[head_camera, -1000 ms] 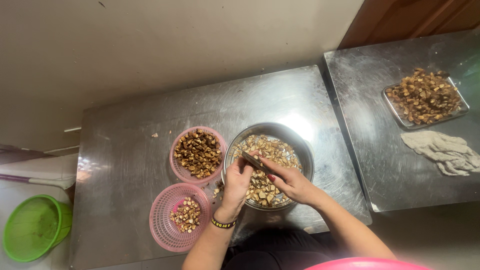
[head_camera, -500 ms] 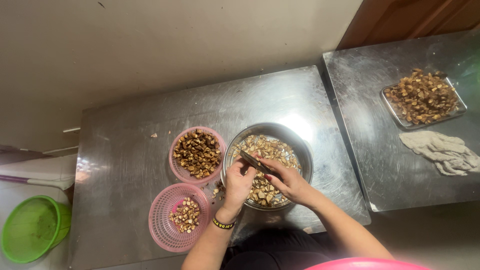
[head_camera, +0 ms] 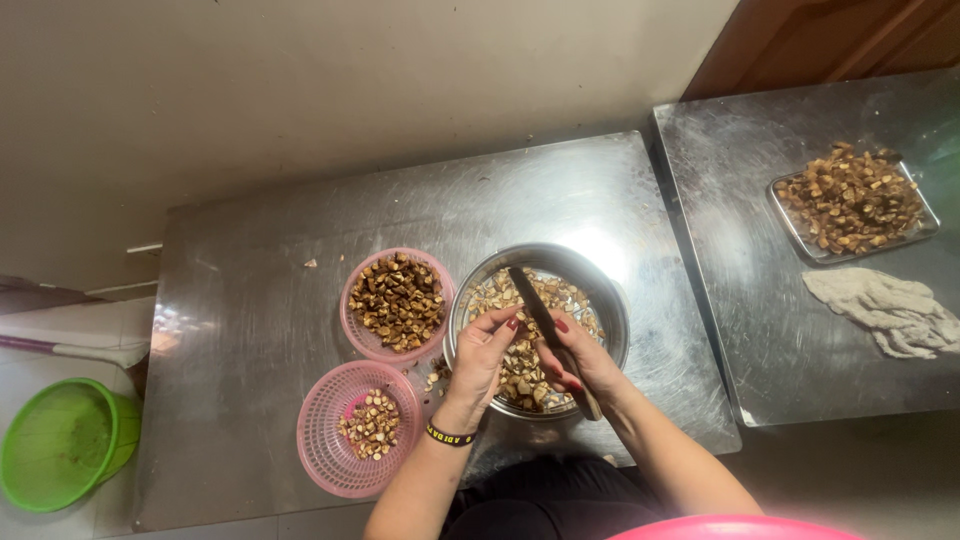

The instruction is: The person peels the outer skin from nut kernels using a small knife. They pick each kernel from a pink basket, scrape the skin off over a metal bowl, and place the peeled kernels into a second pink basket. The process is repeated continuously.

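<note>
- My right hand point(head_camera: 585, 362) is clenched around the handle of a knife point(head_camera: 545, 325), over the steel bowl point(head_camera: 605, 290) at the middle of the near edge of the steel surface point(head_camera: 260, 300).
- The knife's long axis runs on a slant: handle low toward the near edge and to my right, dark blade rising toward the far edge and to my left, tip near the bowl's far rim.
- My left hand point(head_camera: 483, 352) is just beside the blade, fingers pinched on a small brown piece; I cannot tell what it is exactly.
- The steel bowl holds a heap of brown and pale chopped pieces under both hands.
- A pink bowl point(head_camera: 358, 325), touching the steel bowl's left side, is heaped with darker brown pieces.
- A pink slotted basket point(head_camera: 325, 455) near the near left corner holds a small pile of paler pieces in its middle.
- A few bits lie loose on the surface between the basket and the steel bowl.
- On a second steel surface point(head_camera: 740, 300) to the right, a shallow tray point(head_camera: 800, 240) carries more brown pieces, with a crumpled grey cloth point(head_camera: 885, 310) just beside it toward the near edge.
- A green basket point(head_camera: 60, 445) sits on the floor off the left edge.
</note>
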A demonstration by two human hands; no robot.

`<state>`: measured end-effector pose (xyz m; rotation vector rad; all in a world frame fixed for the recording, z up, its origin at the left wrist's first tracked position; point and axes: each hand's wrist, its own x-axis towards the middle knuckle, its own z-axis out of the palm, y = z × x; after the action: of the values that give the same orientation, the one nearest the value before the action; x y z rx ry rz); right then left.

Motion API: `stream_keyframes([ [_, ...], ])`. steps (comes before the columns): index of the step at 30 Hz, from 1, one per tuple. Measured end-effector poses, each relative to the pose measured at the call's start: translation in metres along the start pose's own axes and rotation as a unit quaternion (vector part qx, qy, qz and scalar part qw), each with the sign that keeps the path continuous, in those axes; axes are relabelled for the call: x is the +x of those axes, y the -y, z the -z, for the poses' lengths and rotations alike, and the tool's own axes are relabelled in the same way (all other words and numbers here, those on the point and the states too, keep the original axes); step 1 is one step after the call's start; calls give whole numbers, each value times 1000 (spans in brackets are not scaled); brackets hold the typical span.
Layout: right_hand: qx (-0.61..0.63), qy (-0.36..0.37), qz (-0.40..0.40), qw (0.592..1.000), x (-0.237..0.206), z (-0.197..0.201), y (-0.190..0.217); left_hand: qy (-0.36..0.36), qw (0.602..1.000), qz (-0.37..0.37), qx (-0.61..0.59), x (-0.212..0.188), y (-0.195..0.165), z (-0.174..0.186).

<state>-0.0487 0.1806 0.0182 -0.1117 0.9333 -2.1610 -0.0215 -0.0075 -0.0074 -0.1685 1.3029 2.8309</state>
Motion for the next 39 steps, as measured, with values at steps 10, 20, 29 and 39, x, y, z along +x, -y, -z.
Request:
stream_keyframes([
  [10, -322, -136, 22, 937, -11, 20, 5, -64, 969, -51, 232, -37, -41, 56],
  [20, -402, -172, -33, 899, -14, 45, -19, -98, 642, -127, 750, -88, -71, 83],
  [29, -401, -165, -54, 900, -12, 30, -25, -130, 626, -152, 754, -11, -85, 118],
  [39, -373, -175, -68, 909, -15, 32, -25, -119, 732, -26, 670, 24, -102, 112],
])
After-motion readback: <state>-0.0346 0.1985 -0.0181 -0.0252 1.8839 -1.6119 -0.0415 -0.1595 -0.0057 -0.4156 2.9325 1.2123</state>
